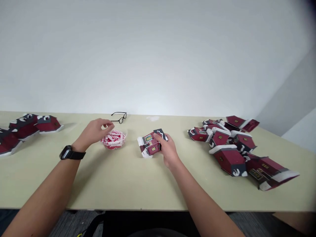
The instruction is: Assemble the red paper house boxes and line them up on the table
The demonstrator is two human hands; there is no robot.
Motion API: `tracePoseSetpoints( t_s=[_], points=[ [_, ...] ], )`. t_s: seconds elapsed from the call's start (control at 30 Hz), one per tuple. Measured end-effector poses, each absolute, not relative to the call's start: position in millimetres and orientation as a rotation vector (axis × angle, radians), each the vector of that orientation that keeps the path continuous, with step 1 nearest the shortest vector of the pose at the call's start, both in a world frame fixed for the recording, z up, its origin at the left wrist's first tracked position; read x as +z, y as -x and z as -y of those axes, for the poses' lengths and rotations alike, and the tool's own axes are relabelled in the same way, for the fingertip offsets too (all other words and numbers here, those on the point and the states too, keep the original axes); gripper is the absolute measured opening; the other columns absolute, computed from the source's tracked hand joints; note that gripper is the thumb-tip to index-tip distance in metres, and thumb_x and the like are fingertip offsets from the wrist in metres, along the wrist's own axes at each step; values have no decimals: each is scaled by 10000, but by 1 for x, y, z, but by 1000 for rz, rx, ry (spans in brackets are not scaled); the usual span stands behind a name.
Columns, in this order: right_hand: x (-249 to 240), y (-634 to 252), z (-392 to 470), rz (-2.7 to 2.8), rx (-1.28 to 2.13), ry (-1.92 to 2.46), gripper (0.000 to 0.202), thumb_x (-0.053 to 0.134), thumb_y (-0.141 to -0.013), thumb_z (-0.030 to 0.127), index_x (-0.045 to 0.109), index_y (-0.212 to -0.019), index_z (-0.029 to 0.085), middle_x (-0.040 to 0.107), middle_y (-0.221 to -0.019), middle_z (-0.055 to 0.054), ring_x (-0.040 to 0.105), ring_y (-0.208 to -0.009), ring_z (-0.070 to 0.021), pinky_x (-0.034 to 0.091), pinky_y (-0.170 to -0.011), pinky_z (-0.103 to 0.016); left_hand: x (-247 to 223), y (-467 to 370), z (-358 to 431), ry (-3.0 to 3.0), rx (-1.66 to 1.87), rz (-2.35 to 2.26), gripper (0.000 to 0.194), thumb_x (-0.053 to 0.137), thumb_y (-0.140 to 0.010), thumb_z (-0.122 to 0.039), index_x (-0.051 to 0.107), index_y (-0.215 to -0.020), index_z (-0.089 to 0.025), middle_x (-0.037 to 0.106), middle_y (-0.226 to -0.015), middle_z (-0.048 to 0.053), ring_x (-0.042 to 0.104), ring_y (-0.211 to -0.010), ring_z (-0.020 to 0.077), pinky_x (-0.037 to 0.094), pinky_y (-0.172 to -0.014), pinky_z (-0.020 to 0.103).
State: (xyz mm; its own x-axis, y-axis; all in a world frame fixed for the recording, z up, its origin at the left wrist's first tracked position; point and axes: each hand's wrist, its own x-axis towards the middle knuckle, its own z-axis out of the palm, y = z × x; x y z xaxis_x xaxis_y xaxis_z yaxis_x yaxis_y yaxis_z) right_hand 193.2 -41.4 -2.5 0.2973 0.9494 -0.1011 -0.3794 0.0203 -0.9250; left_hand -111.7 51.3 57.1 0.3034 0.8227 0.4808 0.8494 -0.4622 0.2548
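Observation:
My right hand [169, 149] grips a small dark-red toy house [151, 142] by its dark roof end, thumb on top. The house is tilted, with yellow windows and a white snowy base turned toward the left. My left hand [95, 131] hovers at the upper left rim of a small round container of red-and-white striped pieces [113, 140]. Its thumb and forefinger are bent together in a pinch; anything between the tips is too small to make out. A black watch [71, 153] is on the left wrist.
Several similar houses lie heaped at the right [228, 156], tipped various ways. More houses stand upright in a row at the far left [48, 124]. Black-framed glasses [120, 119] rest behind the container. The pale table [123, 194] meets a white wall at its back.

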Motion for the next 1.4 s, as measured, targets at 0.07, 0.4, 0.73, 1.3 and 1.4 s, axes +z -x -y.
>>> tracePoseSetpoints(
  t_s=[0.07, 0.4, 0.73, 1.3, 1.4],
  points=[
    [-5, -193, 41, 843, 956, 1174, 544, 876, -651, 463, 635, -1072, 218, 750, -964, -22, 687, -823, -194, 548, -722, -292, 53, 117, -58, 2672, -671, 1692, 358, 610, -858, -529, 808, -938, -241, 795, -1017, 58, 697, -907, 238, 467, -768, 277],
    [-14, -184, 50, 1450, 629, 1338, 522, 749, -814, 475, 649, -1271, 244, 739, -1146, -55, 675, -988, -245, 520, -924, -397, 44, 112, -59, 2601, -791, 1830, 266, 616, -817, -423, 816, -815, -247, 797, -877, 53, 679, -781, 235, 422, -708, 299],
    [-20, -192, 41, 1363, 734, 1423, 670, 814, -711, 335, 560, -1321, 222, 729, -1152, -73, 683, -1017, -262, 520, -959, -440, 34, 40, -16, 2812, -1983, 1801, 403, 827, -761, -524, 779, -997, -200, 777, -881, 58, 654, -718, 181, 476, -633, 278],
    [-16, -189, 43, 1228, 1035, 1098, 559, 727, -848, 562, 631, -1272, 210, 731, -1265, -86, 692, -1153, -274, 534, -1014, -425, 14, 16, 0, 3046, -1299, 943, 189, 695, -939, -387, 803, -1010, -250, 773, -981, 71, 684, -907, 199, 526, -855, 329],
    [-19, -187, 40, 1259, 816, 1130, 543, 731, -854, 516, 603, -1285, 212, 731, -1238, -78, 696, -1106, -253, 527, -1007, -406, 14, 8, 7, 3011, -1747, 1426, 268, 781, -854, -458, 788, -961, -212, 770, -924, 70, 683, -841, 195, 543, -787, 313]
  ],
)
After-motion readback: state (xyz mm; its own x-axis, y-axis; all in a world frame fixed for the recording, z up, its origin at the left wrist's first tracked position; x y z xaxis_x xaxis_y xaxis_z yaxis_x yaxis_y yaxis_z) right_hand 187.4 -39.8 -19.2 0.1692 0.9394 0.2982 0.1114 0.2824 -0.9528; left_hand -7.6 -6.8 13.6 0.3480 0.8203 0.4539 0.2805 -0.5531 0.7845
